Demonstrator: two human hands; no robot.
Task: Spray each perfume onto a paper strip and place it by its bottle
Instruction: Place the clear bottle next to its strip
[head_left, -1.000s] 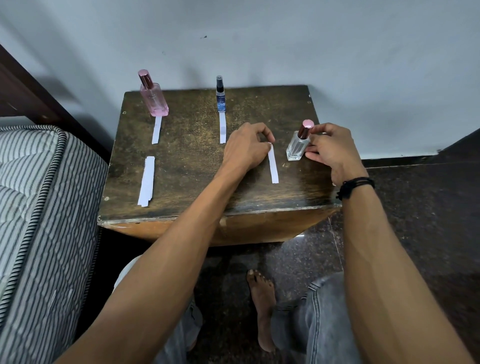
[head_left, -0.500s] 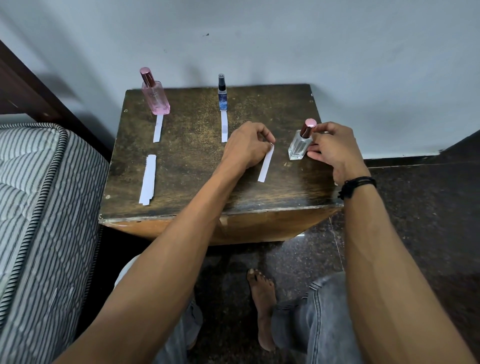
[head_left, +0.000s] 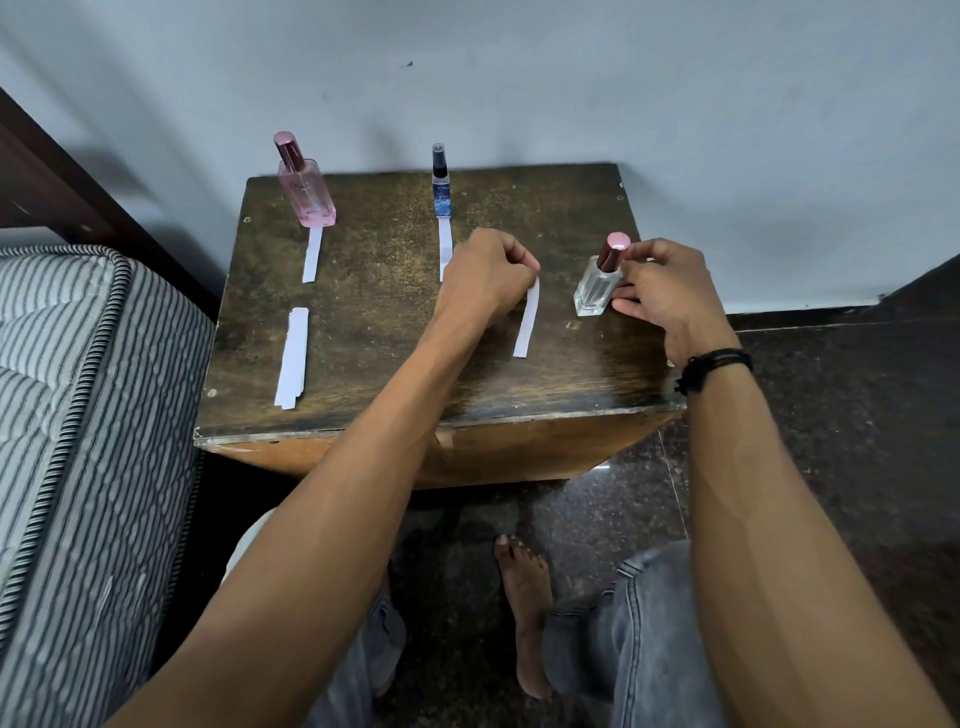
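Here the left hand (head_left: 483, 280) pinches a narrow white paper strip (head_left: 525, 327) by its top; the right hand (head_left: 660, 296) has its grip closed around the clear, pink-capped bottle (head_left: 595, 291).

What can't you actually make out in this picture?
Head view only.
Blue bottle label: too small to read.
Top end of the held strip: pinched under the left hand.
Count of the spare strips: they overlap.
Dampness of any strip: not visible.
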